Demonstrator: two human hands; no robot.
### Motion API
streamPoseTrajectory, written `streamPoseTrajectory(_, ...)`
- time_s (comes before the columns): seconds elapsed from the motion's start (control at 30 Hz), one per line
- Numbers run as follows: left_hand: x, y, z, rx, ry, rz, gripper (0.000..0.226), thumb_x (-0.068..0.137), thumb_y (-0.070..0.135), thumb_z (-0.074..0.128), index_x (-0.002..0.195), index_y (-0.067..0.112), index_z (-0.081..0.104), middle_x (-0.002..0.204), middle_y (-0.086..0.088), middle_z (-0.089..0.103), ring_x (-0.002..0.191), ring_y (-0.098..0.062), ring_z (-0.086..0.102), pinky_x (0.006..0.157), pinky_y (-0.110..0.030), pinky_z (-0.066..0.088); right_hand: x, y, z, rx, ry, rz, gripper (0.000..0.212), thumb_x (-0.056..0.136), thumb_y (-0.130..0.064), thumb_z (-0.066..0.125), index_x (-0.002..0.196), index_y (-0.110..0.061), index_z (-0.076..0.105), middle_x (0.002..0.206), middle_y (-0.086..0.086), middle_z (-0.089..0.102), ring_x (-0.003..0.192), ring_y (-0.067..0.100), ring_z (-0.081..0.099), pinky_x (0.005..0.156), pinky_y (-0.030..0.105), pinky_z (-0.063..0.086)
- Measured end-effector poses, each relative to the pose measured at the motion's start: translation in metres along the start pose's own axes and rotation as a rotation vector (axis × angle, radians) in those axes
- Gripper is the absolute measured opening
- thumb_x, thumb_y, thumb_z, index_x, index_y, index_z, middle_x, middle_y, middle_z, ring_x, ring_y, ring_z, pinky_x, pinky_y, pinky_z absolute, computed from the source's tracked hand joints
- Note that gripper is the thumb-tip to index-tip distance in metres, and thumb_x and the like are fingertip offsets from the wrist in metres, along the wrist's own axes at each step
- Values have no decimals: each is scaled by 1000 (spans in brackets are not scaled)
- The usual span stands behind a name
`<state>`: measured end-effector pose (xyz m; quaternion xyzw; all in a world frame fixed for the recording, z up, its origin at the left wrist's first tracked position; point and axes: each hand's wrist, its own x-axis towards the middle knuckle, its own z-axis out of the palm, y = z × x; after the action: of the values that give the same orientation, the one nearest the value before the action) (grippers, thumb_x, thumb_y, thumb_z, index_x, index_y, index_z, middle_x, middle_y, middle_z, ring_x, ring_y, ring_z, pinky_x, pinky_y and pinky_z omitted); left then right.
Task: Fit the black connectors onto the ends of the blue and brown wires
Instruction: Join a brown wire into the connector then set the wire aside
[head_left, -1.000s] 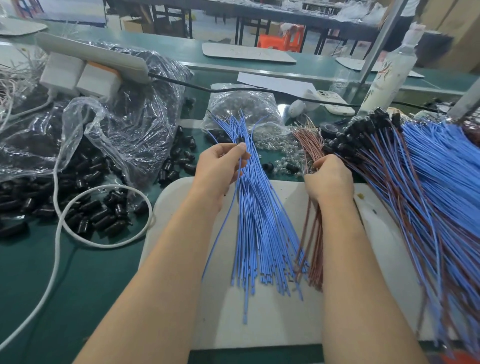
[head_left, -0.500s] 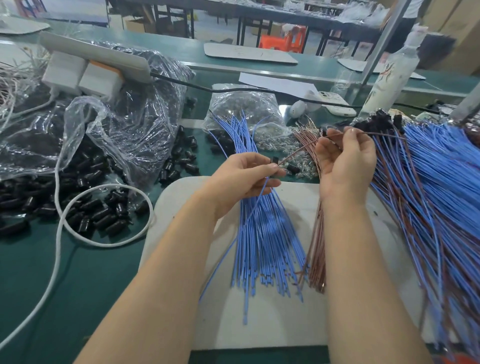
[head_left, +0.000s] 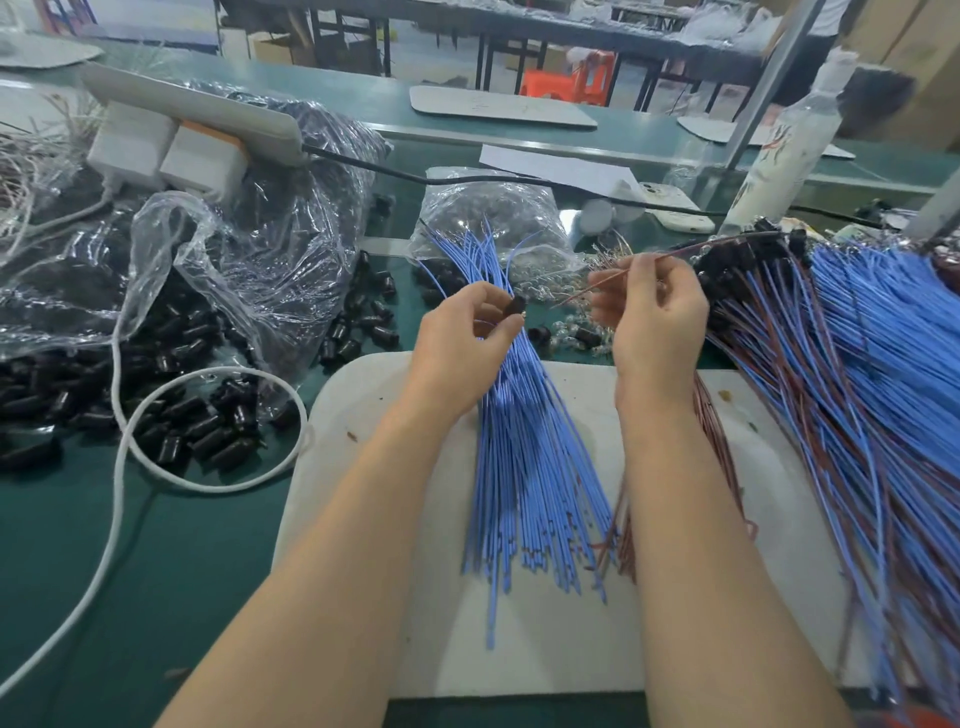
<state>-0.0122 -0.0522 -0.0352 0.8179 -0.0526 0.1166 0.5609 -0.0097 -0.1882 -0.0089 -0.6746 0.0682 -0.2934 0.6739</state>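
My left hand (head_left: 467, 338) pinches a small black connector (head_left: 515, 306) above a fan of loose blue wires (head_left: 524, 467) lying on the white board (head_left: 363, 519). My right hand (head_left: 652, 317) pinches a single brown wire (head_left: 691, 249) that runs up and to the right, its lower tip pointing toward the connector, a short gap apart. Loose brown wires (head_left: 719, 431) lie under my right forearm. A heap of finished blue and brown wires with black connectors (head_left: 857, 364) fills the right side.
Loose black connectors (head_left: 197, 431) spill from a clear plastic bag (head_left: 223, 260) on the left. A white cable (head_left: 124, 457) loops over them. A second clear bag (head_left: 488, 208), a power strip (head_left: 192, 109), a phone (head_left: 670, 208) and a white bottle (head_left: 779, 150) stand behind on the green table.
My left hand has risen and now shows the black connector at its fingertips. My right hand has lifted one brown wire out of the pile and brought its tip toward the connector.
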Motion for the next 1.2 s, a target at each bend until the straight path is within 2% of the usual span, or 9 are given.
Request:
streamPoseTrajectory(0.1, 0, -2, 1, 91, 21, 54, 7, 90, 16, 63, 96, 15, 64, 78, 11, 62, 78, -9, 59, 72, -10, 42, -4, -2, 4, 10, -15, -54, 17, 101, -16, 43, 87, -16, 53, 73, 3, 67, 58, 9, 61, 57, 21, 51)
streamPoseTrajectory(0.27, 0, -3, 3, 149, -16, 91, 8, 90, 16, 62, 98, 16, 64, 82, 11, 64, 81, -9, 60, 72, -10, 42, -5, 2, 7, -74, -40, -127, 17, 100, -17, 45, 85, -17, 52, 71, -1, 66, 59, 8, 62, 59, 23, 52)
streamPoseTrajectory(0.5, -2, 0, 3, 180, -35, 125, 8, 89, 15, 63, 97, 16, 65, 85, 4, 66, 86, -15, 62, 81, -31, 49, -7, 3, 8, -250, -82, -221, 17, 99, -20, 47, 84, -18, 52, 75, 3, 67, 67, 18, 65, 72, 42, 55)
streamPoseTrajectory(0.67, -3, 1, 3, 190, -15, 124, 8, 89, 17, 63, 97, 18, 65, 85, 4, 65, 86, -17, 61, 82, -35, 49, -12, 0, 9, -423, -144, -316, 21, 98, -21, 50, 87, -7, 60, 75, 3, 66, 70, 20, 62, 74, 39, 50)
streamPoseTrajectory(0.8, -3, 4, 1, 204, 33, 212, 8, 88, 15, 63, 95, 14, 67, 88, 3, 67, 85, -14, 60, 82, -34, 49, -16, -1, 10, -599, -326, -273, 18, 93, -23, 58, 85, -9, 66, 72, -5, 61, 73, 17, 60, 77, 32, 46)
streamPoseTrajectory(0.93, -3, 4, 2, 203, 82, 236, 12, 89, 17, 63, 99, 13, 68, 88, 8, 64, 86, -9, 56, 81, -26, 45, -17, -7, 12, -234, -289, -69, 8, 93, -29, 59, 90, -25, 66, 77, -7, 67, 70, 4, 62, 73, 24, 52)
streamPoseTrajectory(1.0, -4, 5, 2, 210, 99, 259, 11, 89, 16, 62, 99, 13, 68, 85, 11, 59, 85, -8, 53, 79, -23, 43, -16, -8, 12, -9, -260, 50, 16, 98, -31, 49, 95, -29, 65, 80, -6, 68, 68, 3, 62, 65, 18, 51)
streamPoseTrajectory(1.07, -5, 8, 3, 210, 104, 304, 13, 89, 16, 62, 101, 15, 68, 85, 14, 58, 86, -8, 52, 77, -20, 40, -15, -7, 14, -39, -313, 61, 27, 102, -30, 41, 97, -27, 67, 83, -6, 71, 73, 4, 65, 67, 19, 52)
streamPoseTrajectory(1.2, -7, 15, 1, 21, 124, 281, 8, 89, 15, 63, 94, 17, 68, 81, 11, 67, 82, -10, 63, 74, -20, 44, -21, -4, 20, -243, -512, 12, 34, 101, -42, 36, 112, -28, 64, 109, 0, 69, 106, 17, 64, 96, 44, 49)
